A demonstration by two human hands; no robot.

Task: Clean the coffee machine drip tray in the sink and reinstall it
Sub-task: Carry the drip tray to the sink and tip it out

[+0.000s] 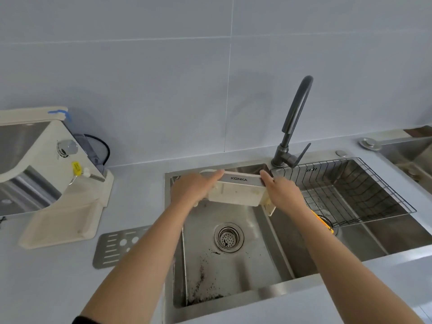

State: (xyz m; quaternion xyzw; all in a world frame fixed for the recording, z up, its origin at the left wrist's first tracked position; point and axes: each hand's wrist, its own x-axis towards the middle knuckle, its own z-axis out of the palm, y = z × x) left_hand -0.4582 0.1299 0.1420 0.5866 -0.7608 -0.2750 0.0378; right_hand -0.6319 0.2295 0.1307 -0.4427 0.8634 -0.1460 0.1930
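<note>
"KONKA" on drip tray (238, 187) front strip; yellow tag (76, 168) likely illegible.

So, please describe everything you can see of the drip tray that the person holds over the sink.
The drip tray is a shallow cream box, apparently plastic, with a grey metallic front strip printed KONKA. It is tipped on edge, its pale underside toward the camera, above the left basin of the sink. The left hand grips its left end and the right hand its right end, fingers over the top edge. Its slotted metal cover seems to be off, lying on the counter. Dark grounds spot the basin below.
</note>
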